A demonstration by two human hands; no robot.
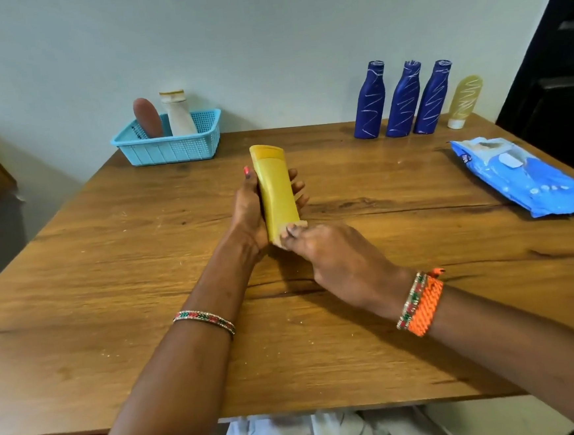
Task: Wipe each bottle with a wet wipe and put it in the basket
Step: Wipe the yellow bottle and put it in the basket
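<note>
Our right hand (329, 251) pinches a small wipe (285, 239) against the base of the yellow bottle (276, 190), gripped in our left hand (248, 206) above the table (113, 299) — a wet bottle may slip before reaching the basket (170, 147)

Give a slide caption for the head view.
Left hand holds yellow bottle; right hand wipes its base.

a plain room in a home, by the look: a wood-grain tabletop (113, 299) against a bare pale painted wall (230, 33), a dark wooden door (559, 75) at right, toiletry bottles about.
</note>
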